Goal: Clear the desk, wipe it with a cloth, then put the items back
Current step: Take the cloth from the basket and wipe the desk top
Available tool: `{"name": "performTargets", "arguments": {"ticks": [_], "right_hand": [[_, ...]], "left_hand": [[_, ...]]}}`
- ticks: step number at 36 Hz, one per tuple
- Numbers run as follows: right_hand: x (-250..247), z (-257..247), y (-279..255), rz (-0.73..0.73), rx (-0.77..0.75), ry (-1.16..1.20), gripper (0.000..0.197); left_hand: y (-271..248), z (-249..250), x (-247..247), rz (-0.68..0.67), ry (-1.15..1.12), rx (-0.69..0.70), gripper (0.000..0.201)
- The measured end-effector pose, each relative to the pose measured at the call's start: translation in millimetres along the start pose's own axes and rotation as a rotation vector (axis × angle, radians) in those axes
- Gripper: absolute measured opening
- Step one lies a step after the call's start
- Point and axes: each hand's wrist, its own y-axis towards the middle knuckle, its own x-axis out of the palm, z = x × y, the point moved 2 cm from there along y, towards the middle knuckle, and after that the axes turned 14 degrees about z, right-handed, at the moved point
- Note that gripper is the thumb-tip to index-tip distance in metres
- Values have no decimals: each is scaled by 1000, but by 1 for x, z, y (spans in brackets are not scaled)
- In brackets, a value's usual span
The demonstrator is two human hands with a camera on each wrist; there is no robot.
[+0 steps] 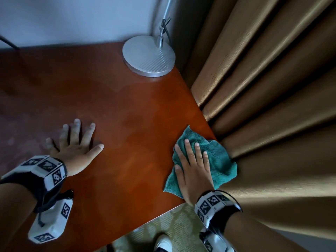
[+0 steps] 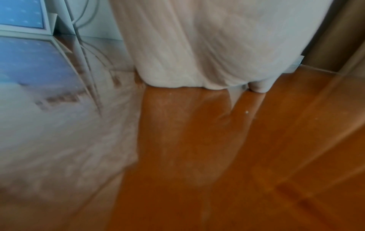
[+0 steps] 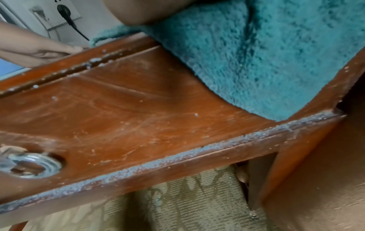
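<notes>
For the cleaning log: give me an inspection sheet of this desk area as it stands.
Surface: wooden desk, glossy reddish-brown; dust grains line its front edge.
Job's things: teal cloth lies at the desk's right edge, beside the tan curtain.
Clutter: silver lamp base at the back corner.
Hands: left hand flat on the desk, fingers spread; right hand presses flat on the cloth.
Cables: black plug and cord in a wall socket.
Surroundings: patterned carpet below; white wall behind.

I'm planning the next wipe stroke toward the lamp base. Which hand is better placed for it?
Right. The right hand presses flat on the teal cloth at the right edge of the desk; the left hand lies bare on the wood, holding nothing.
</notes>
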Motion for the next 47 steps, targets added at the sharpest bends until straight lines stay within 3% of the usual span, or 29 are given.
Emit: {"name": "performTargets", "arguments": {"ticks": [13, 24, 36, 47], "right_hand": [[0, 36, 11, 46, 172, 22, 61], [-1, 45, 7, 84, 544, 13, 57], [7, 47, 2, 267, 733, -10, 58], [15, 43, -2, 408, 956, 140, 58]], "left_hand": [[0, -1, 1, 27, -17, 0, 68], [-1, 0, 0, 19, -19, 11, 68], [1, -2, 1, 4, -5, 21, 68], [3, -4, 4, -1, -52, 24, 71]]}}
